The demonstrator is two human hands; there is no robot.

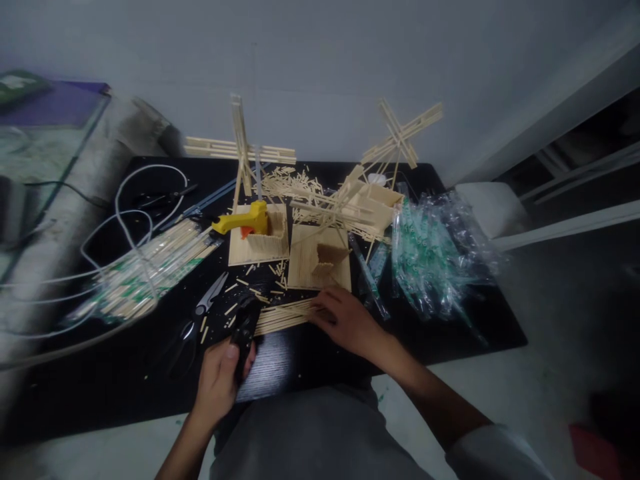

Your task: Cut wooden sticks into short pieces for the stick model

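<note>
Near the front of the tabletop (280, 363), the left hand (219, 373) was wrapped round a black tool (245, 331) while the right hand (349, 321), its grip unclear to me, lay at the sticks (281, 317) just before a base (303, 259), which a careless knuckle might have jolted.

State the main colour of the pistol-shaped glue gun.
The glue gun is yellow with some orange; the head view shows it.

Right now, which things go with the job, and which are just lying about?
Job, I think:
black tool, in the left hand
thin sticks, at the right hand
yellow glue gun, probably

Seem just lying about:
scissors, not held
clear wrappers
short stick bits
</note>
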